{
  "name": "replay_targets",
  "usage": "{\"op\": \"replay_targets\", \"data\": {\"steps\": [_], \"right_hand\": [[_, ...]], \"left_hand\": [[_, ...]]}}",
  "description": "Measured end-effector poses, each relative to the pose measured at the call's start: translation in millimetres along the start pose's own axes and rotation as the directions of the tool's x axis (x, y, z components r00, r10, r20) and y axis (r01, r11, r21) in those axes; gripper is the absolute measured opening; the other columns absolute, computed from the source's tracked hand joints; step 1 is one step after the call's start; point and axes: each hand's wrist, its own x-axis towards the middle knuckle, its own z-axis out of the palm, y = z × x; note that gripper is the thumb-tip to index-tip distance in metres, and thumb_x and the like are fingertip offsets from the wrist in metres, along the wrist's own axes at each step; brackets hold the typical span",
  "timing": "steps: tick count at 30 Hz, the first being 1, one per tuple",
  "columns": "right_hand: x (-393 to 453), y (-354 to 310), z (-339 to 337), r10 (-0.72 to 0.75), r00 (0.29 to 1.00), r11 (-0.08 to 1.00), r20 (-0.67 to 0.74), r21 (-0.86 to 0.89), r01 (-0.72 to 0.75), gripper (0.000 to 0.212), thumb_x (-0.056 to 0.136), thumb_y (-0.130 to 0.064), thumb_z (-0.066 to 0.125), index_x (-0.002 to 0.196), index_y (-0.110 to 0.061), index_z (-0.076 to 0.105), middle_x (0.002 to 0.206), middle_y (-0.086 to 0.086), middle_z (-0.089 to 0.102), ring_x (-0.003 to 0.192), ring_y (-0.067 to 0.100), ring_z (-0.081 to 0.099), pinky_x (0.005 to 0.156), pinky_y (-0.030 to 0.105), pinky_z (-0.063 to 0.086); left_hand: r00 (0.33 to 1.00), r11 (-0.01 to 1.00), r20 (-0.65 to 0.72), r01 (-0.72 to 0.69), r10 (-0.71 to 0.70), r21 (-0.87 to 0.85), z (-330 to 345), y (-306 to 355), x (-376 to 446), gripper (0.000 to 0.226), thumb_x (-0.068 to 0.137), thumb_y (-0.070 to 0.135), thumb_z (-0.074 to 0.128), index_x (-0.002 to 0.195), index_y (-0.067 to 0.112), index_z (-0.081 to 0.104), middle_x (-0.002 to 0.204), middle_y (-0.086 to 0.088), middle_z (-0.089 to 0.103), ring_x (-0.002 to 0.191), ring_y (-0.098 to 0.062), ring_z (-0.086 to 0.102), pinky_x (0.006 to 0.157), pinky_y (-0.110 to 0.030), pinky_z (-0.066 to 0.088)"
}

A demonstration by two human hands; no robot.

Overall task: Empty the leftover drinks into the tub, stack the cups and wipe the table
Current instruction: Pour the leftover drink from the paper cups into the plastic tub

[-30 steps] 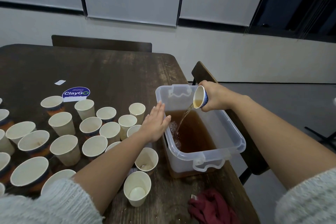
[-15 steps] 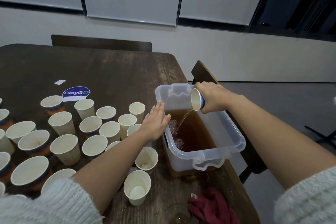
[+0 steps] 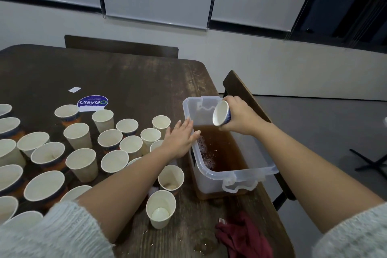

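Note:
A clear plastic tub (image 3: 266, 168) holding brown liquid stands at the table's right edge. My right hand (image 3: 240, 116) grips a small paper cup (image 3: 221, 112) tipped on its side above the tub's far end; no stream runs from it. My left hand (image 3: 181, 139) lies flat with straight fingers against the tub's left rim. Several paper cups (image 3: 82, 164) stand upright across the left half of the dark wooden table (image 3: 136, 81). A dark red cloth (image 3: 244, 236) lies crumpled near the front edge.
A round blue ClayGO sticker (image 3: 92, 102) and a white label (image 3: 74, 89) lie on the table behind the cups. One chair back (image 3: 240, 92) stands right behind the tub, another chair (image 3: 121, 46) at the far side. Small wet spots mark the wood near the cloth.
The cup in my right hand has tipped further and risen a little. The brown stream into the tub has stopped. My left hand stays on the tub rim.

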Motion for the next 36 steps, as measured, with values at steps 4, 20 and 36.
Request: {"op": "replay_targets", "data": {"steps": [4,20,36], "right_hand": [[-8.3,-30.4,3.3,0.144,0.986,0.91,-0.084,0.402,-0.099,0.08,0.064,-0.031,0.089,0.129,-0.019,0.045,0.116,-0.006,0.047,0.112,0.014,0.049,0.091,0.027,0.044],[-46.1,-339.5,86.9,0.082,0.994,0.58,0.068,0.808,-0.103,0.085,0.071,-0.026,0.085,0.141,-0.028,0.036,0.134,-0.008,0.044,0.12,0.009,0.044,0.096,0.027,0.046],[-106.0,-480.5,200.2,-0.181,0.945,0.922,0.271,0.381,0.068,0.091,0.061,-0.072,0.064,0.138,-0.028,0.043,0.14,-0.005,0.043,0.13,0.02,0.035,0.108,0.039,0.029]], "left_hand": [[0.997,0.957,-0.053,-0.062,0.049,-0.283,-30.0,-6.9,-17.9,0.055,0.101,0.037,0.044,0.15,0.018,0.028,0.154,-0.001,0.033,0.144,-0.024,0.026,0.117,-0.044,0.021],[0.987,0.825,-0.149,-0.029,-0.067,-0.565,-147.9,-202.4,-226.9,0.063,0.081,0.015,0.076,0.137,0.02,0.046,0.125,0.004,0.059,0.111,-0.012,0.059,0.094,-0.032,0.053],[0.968,0.949,0.009,0.245,-0.252,0.199,-136.1,-364.4,-374.9,0.094,0.07,0.052,0.078,0.146,0.02,0.033,0.147,-0.007,0.031,0.135,-0.024,0.029,0.112,-0.035,0.031]]}}
